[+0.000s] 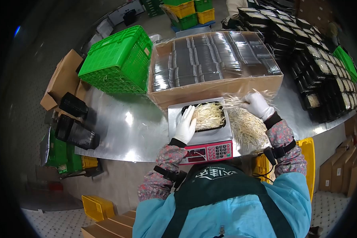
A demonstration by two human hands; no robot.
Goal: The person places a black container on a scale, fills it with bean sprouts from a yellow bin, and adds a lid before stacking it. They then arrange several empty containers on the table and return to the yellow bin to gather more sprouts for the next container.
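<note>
A black plastic tray (223, 122) filled with pale bean sprouts (207, 116) rests on the metal platform of a red-fronted digital scale (210, 152). My left hand (185, 126), in a white glove, lies along the tray's left edge with its fingers stretched out. To the right of the tray, my white-gloved right hand (258, 105) is closed around a loose bunch of sprouts. Below that hand a larger pile of sprouts (248, 129) spreads beside the scale. The scale's display is too small to read.
Behind the scale stands a cardboard box (218, 92) of stacked dark trays. A green crate (117, 59) is at its left. Black trays (76, 131) lie at the table's left end. Filled trays (323, 65) are stacked at right. A yellow crate (307, 154) stands by my right arm.
</note>
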